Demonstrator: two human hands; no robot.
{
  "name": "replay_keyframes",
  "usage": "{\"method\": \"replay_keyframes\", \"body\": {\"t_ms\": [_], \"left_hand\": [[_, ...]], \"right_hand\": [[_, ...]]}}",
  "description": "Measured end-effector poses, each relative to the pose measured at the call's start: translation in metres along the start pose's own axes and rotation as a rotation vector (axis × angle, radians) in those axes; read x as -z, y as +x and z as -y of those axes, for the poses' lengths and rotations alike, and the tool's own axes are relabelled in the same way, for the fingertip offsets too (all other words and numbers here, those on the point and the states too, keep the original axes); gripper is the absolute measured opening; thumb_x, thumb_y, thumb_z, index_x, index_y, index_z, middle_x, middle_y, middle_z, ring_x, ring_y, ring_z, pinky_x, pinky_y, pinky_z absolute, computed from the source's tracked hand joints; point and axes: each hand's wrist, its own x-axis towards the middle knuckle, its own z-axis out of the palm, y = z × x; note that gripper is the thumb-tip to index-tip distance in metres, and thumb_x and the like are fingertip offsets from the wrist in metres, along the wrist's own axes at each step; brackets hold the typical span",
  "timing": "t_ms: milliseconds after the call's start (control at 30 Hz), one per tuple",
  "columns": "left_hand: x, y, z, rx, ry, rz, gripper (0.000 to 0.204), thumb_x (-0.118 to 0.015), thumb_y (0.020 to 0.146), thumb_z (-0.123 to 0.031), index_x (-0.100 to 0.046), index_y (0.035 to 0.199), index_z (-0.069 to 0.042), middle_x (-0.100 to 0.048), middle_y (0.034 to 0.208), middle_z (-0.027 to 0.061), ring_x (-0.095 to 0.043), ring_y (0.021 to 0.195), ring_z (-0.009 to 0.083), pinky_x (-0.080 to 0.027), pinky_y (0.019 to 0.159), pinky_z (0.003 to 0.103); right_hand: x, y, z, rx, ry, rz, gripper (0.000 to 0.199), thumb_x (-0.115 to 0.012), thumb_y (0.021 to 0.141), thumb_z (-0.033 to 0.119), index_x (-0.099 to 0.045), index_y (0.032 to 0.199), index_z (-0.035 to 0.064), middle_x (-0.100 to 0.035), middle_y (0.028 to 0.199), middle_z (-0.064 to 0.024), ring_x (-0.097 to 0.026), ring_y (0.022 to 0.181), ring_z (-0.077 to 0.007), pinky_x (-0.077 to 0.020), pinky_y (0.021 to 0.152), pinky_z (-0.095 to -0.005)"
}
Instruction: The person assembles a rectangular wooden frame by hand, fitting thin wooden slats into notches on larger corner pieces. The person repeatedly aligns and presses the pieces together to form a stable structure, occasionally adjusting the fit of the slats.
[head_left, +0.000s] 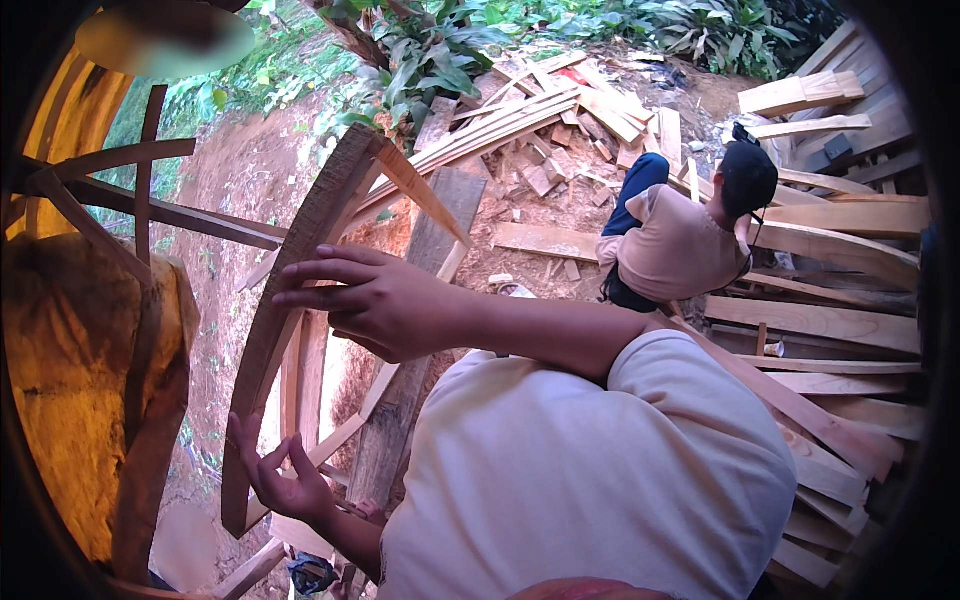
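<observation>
A long, rough wooden plank [285, 330] stands tilted before me, its broad edge facing me and its upper end leaning right. Near its middle, the fingers of my right hand [375, 300] lie across it, closed over the edge; the thumb is hidden. Lower down, my left hand [285, 482] holds the plank near its bottom end, fingertips on the edge and thumb raised. Beyond the plank lies a weathered grey beam [400, 400]. A pale, pointed strip of wood [420, 190] slants down from near the plank's top.
Yellow sheeting [70, 370] hangs at left behind crossed wooden sticks [200, 210]. Cut boards and offcuts [540, 160] are heaped on the dirt ahead. A person in a dark cap [690, 230] crouches at right, beside stacked boards [820, 320]. Plants [440, 60] grow at the back.
</observation>
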Motion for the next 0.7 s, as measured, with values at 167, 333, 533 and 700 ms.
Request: {"method": "replay_keyframes", "body": {"t_ms": [167, 333, 533, 700], "left_hand": [[0.016, 0.027, 0.020, -0.024, 0.000, -0.011, 0.043, -0.075, 0.098, -0.031, -0.053, 0.122, -0.004, -0.064, 0.139, 0.0205, -0.051, 0.143, 0.0459, -0.031, 0.122, 0.060], [0.031, 0.063, 0.031, 0.139, 0.135, 0.261, 0.086, -0.085, 0.083, -0.052, -0.052, 0.146, -0.003, -0.064, 0.137, 0.0217, -0.060, 0.129, 0.0425, -0.045, 0.111, 0.051], [0.018, 0.067, 0.028, 0.317, 0.182, 0.386, 0.067, -0.085, 0.083, -0.051, -0.065, 0.131, -0.008, -0.075, 0.118, 0.0145, -0.072, 0.107, 0.0361, -0.055, 0.093, 0.046], [0.012, 0.054, 0.036, 0.238, 0.208, 0.301, 0.075, -0.082, 0.082, -0.059, -0.065, 0.128, -0.003, -0.073, 0.099, 0.0137, -0.073, 0.091, 0.0299, -0.057, 0.084, 0.043]], "right_hand": [[0.001, 0.000, 0.001, -0.073, 0.043, 0.032, 0.044, -0.069, 0.095, 0.013, -0.066, 0.138, 0.0069, -0.050, 0.162, -0.0007, -0.042, 0.152, -0.0261, -0.0312, 0.128, -0.0510], [0.004, 0.008, 0.007, -0.018, -0.002, 0.091, 0.018, -0.069, 0.092, 0.011, -0.069, 0.077, 0.0002, -0.054, 0.159, -0.0040, -0.041, 0.153, -0.0282, -0.0296, 0.129, -0.0540], [0.012, 0.010, 0.014, -0.030, -0.223, 0.117, 0.014, -0.075, 0.085, 0.003, -0.063, 0.077, 0.0012, -0.061, 0.151, -0.0127, -0.050, 0.146, -0.0388, -0.0341, 0.122, -0.0598], [0.014, 0.030, 0.033, 0.036, -0.231, 0.118, 0.010, -0.076, 0.084, 0.000, -0.066, 0.082, 0.0004, -0.064, 0.144, -0.0178, -0.057, 0.135, -0.0408, -0.0443, 0.113, -0.0553]]}}
